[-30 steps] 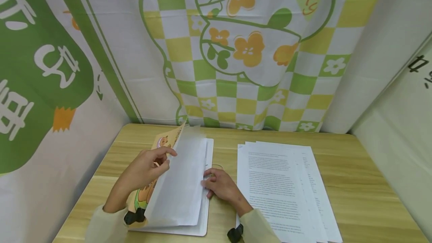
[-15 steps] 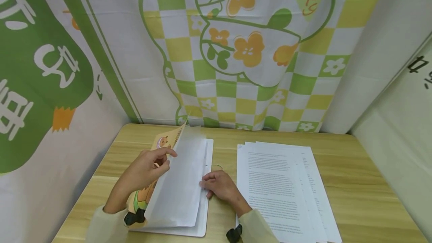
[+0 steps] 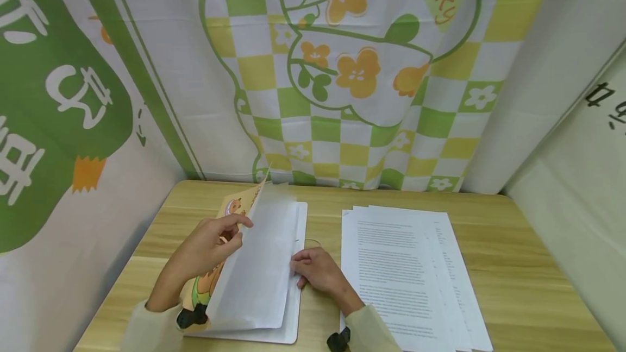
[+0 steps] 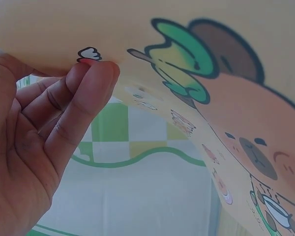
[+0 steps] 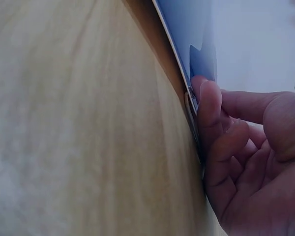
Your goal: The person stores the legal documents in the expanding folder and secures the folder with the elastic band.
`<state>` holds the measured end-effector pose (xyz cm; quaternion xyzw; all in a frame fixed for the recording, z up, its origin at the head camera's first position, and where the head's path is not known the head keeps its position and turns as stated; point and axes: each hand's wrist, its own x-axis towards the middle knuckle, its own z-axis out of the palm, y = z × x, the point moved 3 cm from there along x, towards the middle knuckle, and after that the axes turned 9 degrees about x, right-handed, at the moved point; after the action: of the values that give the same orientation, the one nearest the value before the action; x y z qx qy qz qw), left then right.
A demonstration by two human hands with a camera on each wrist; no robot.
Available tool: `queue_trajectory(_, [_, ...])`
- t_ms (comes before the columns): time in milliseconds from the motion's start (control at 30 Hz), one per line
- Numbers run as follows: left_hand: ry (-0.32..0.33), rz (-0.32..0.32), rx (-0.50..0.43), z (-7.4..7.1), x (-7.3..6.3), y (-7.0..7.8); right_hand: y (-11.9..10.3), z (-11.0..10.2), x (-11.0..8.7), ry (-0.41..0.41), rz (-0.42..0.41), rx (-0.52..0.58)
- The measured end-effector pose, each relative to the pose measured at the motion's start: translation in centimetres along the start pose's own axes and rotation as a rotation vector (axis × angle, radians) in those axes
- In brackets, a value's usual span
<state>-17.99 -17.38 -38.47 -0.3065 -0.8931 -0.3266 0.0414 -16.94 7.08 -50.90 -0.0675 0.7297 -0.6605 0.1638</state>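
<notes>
At lower left of centre in the head view we see a folder [image 3: 264,265] lying on the table [image 3: 513,265], its illustrated cover [image 3: 232,205] lifted and a sheet [image 3: 259,270] raised from its inside. Our left hand [image 3: 207,249] holds the cover up at its edge; in the left wrist view the fingers [image 4: 91,86] are pressed together with their tips against the underside of the cover [image 4: 226,98], where a cartoon bear is printed, and we cannot see the thumb there. Our right hand [image 3: 318,270] rests at the folder's right edge, just right of centre in the head view; the right wrist view shows its fingers [image 5: 211,128] curled and bunched close against the thin edge of the folder [image 5: 187,54], which lies flat on the wood. To the right, well apart from the folder, a fanned stack of printed pages [image 3: 406,270] lies on the table. A green and yellow checked cloth [image 3: 342,69] hangs behind it across the upper frame.
</notes>
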Motion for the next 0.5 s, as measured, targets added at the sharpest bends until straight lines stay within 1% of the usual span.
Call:
queue_trajectory(167, [0.0, 0.001, 0.009, 0.1, 0.0, -0.1, -0.1, 0.0, -0.2, 0.011, -0.009, -0.014])
queue_trajectory(300, [0.006, 0.004, 0.014, 0.1, 0.0, -0.2, -0.3, -0.3, -0.5, 0.039, -0.014, -0.041])
queue_trajectory(500, [0.012, 0.005, 0.01, 0.2, 0.0, -0.3, -1.0, -1.1, -1.2, 0.042, -0.036, -0.109])
